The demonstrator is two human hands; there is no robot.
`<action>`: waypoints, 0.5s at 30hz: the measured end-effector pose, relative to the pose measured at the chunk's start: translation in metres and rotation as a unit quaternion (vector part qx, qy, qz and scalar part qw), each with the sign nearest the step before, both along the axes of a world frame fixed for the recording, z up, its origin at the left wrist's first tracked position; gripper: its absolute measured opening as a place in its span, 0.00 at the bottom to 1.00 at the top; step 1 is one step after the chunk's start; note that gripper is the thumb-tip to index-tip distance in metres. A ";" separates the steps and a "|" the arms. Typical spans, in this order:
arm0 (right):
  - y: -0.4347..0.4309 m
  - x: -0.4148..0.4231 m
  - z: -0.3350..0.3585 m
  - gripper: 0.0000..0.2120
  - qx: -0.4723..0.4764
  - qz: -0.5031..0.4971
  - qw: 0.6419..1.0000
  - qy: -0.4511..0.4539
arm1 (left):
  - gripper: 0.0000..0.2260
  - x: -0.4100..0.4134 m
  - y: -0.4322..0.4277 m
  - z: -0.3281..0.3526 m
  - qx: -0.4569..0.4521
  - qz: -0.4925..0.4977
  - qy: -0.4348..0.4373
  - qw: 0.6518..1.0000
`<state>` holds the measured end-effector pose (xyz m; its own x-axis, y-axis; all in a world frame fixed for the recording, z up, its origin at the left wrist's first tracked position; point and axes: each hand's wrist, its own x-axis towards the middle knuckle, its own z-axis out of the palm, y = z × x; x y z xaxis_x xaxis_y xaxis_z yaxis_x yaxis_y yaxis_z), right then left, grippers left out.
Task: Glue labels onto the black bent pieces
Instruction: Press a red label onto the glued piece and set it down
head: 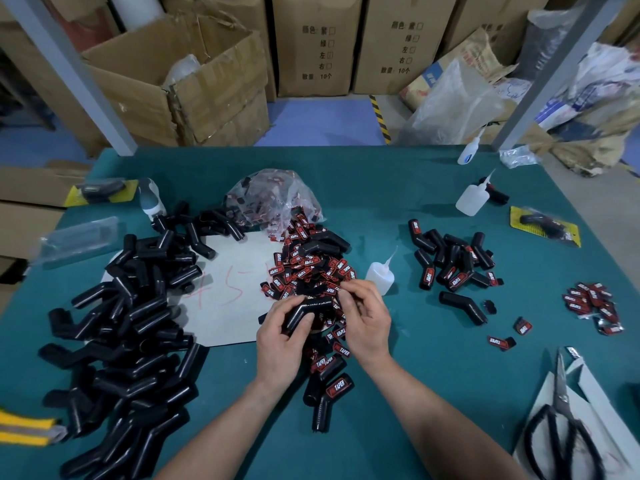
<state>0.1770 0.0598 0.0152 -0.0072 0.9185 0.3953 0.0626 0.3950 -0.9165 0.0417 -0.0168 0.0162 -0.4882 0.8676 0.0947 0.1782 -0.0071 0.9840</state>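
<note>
Over the middle of the green table [433, 358], just in front of the heap of red-and-black labels [311, 268], the left hand [280, 337] grips one black bent piece [304, 311]. Its fingers [282, 308] curl over one limb with the thumb beneath, holding the piece clear of the surface. The right hand [367, 323] is at the piece's other end with thumb and forefinger drawn close together; whether they pinch a label or only touch the piece I cannot tell. The face of the piece in view bears no label, so the step in hand looks like fitting a label to it. The glue bottle [381, 273] stands upright just right of the heap, with neither hand on it. The next move probably calls for glue on the piece or the label, then pressing the label flat and square on one limb. Unlabelled bent pieces [131, 323] lie piled to the left, and labelled pieces [450, 265] lie to the right beyond the bottle.
</note>
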 end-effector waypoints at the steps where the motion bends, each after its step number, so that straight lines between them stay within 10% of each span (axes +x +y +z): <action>1: 0.000 0.000 0.000 0.07 0.004 0.003 1.000 0.001 | 0.18 -0.001 0.000 0.001 0.008 0.002 0.008 1.000; 15: -0.003 -0.002 0.003 0.05 -0.019 0.128 0.991 -0.023 | 0.26 -0.003 0.002 -0.003 0.030 0.008 -0.004 1.000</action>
